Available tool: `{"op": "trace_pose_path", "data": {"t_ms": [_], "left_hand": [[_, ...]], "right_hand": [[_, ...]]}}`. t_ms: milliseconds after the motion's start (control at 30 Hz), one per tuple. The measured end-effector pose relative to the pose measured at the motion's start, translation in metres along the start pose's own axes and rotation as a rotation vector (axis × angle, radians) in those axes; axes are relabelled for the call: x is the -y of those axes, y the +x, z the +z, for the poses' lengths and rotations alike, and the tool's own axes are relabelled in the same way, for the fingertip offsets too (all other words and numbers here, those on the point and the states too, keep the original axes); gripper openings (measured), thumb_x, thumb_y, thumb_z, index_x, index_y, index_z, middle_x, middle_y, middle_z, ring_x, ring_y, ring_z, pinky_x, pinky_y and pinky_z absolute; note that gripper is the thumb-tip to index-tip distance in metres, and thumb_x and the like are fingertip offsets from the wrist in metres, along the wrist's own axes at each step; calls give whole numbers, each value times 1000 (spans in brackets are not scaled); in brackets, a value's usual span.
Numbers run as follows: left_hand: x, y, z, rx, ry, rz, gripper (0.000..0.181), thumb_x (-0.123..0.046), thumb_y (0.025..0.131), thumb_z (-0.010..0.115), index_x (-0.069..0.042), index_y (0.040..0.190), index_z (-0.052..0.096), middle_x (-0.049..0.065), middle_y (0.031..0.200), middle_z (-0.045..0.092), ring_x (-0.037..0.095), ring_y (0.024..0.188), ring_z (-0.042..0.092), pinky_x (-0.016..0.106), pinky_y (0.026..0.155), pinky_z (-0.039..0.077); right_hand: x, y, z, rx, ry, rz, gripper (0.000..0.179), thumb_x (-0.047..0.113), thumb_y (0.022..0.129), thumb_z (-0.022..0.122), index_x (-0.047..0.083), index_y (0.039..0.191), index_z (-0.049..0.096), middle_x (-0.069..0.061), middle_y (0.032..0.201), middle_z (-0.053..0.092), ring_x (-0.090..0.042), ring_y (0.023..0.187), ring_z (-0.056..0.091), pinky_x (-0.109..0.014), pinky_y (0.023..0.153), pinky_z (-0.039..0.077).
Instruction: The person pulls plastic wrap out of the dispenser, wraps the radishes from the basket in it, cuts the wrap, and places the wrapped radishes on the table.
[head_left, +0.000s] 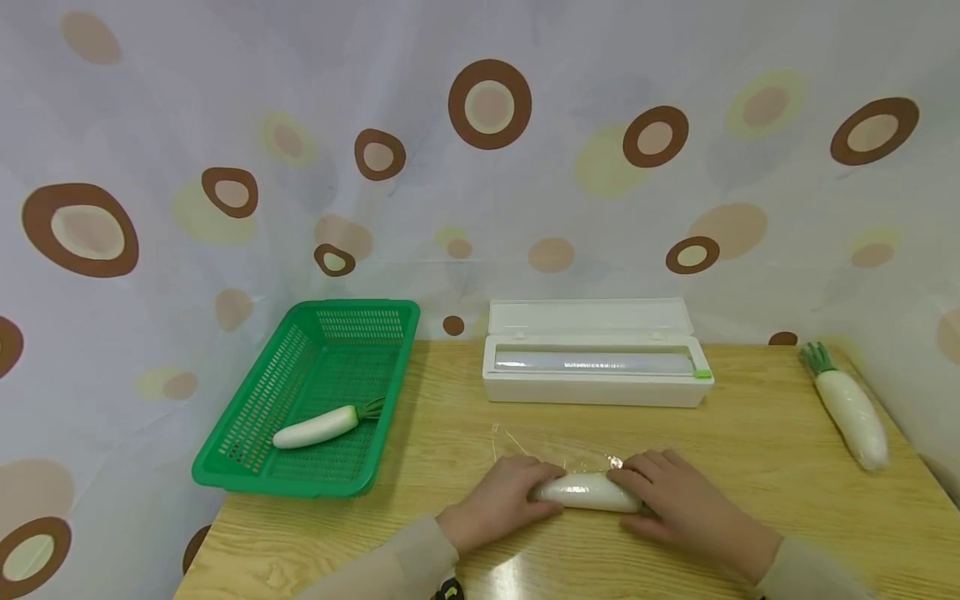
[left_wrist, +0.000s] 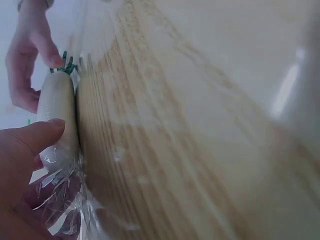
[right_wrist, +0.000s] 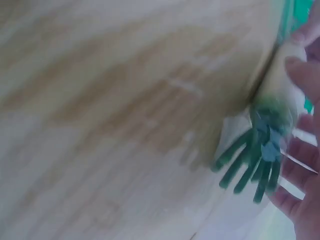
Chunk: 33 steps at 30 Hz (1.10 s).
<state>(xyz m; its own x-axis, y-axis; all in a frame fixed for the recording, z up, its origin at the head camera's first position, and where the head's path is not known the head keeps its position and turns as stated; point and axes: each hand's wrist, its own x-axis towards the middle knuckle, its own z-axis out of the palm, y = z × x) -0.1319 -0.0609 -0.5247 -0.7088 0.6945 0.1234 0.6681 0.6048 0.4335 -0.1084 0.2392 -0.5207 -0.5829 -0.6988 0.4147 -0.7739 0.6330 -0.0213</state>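
Between the two hands a white radish (head_left: 588, 492) lies sideways near the table's front, with clear plastic wrap (head_left: 551, 447) around it and spreading out behind. My left hand (head_left: 512, 500) grips its left end, thumb in front and fingers behind. Crumpled wrap (left_wrist: 75, 205) bunches at that end in the left wrist view. The right hand (head_left: 675, 504) holds the other end, near the green stem stubs (right_wrist: 255, 160), which show through the film in the right wrist view.
A green basket (head_left: 300, 483) on the left holds another white radish (head_left: 318, 428). Toward the back stands a white wrap box (head_left: 592, 389), lid up, with a roll (head_left: 592, 362) inside. One more radish (head_left: 851, 412), shiny as if wrapped, lies at the right edge of the wooden table (head_left: 750, 417).
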Motion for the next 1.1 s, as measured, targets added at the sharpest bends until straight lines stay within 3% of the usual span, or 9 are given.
{"op": "trace_pose_path", "data": {"t_ms": [100, 333, 467, 667, 800, 933, 1100], "left_hand": [[1, 1, -1, 14, 59, -1, 41, -40, 96, 76, -19, 132, 71, -5, 116, 74, 8, 104, 64, 27, 95, 48], [3, 7, -7, 56, 216, -16, 43, -51, 99, 68, -27, 135, 70, -8, 118, 69, 11, 106, 56, 45, 100, 47], [1, 11, -14, 68, 244, -9, 44, -52, 97, 69, -27, 133, 71, -4, 125, 66, 14, 111, 54, 42, 95, 44], [-12, 26, -16, 68, 295, 11, 67, -61, 88, 76, -28, 145, 59, -3, 140, 58, 17, 124, 53, 42, 98, 41], [-17, 34, -8, 34, 313, 55, 53, -54, 94, 73, -30, 141, 62, -8, 133, 63, 13, 120, 56, 37, 97, 41], [-15, 39, -2, 10, 320, 28, 41, -47, 98, 70, -29, 135, 68, -11, 131, 68, 11, 118, 59, 35, 97, 41], [-11, 44, -5, 23, 301, -4, 43, -48, 99, 68, -28, 137, 69, -10, 131, 70, 13, 116, 61, 37, 95, 43]], "right_hand": [[4, 0, 2, -8, -3, 3, 57, 41, 81, 87, 11, 126, 69, 4, 114, 65, -16, 101, 61, -40, 87, 51], [4, 1, 4, -13, -20, 26, 60, 39, 79, 87, 9, 128, 69, 4, 113, 64, -18, 102, 60, -41, 88, 51], [1, 4, 3, 6, -19, 21, 55, 40, 83, 85, 8, 126, 70, 3, 112, 64, -21, 103, 60, -44, 88, 51], [-7, 10, -2, 90, 22, 37, 47, 39, 86, 84, 10, 122, 72, 2, 111, 63, -22, 103, 60, -48, 88, 52], [-10, 15, -5, 147, 67, 56, 47, 39, 90, 82, 9, 125, 72, 0, 112, 63, -23, 105, 60, -51, 90, 52], [-12, 19, -6, 193, 106, 99, 57, 41, 93, 79, 5, 136, 66, -4, 118, 64, -26, 110, 60, -54, 94, 50], [-13, 20, 1, 97, 42, 63, 55, 37, 87, 83, 8, 130, 65, -3, 119, 64, -25, 112, 60, -50, 97, 50]]}}
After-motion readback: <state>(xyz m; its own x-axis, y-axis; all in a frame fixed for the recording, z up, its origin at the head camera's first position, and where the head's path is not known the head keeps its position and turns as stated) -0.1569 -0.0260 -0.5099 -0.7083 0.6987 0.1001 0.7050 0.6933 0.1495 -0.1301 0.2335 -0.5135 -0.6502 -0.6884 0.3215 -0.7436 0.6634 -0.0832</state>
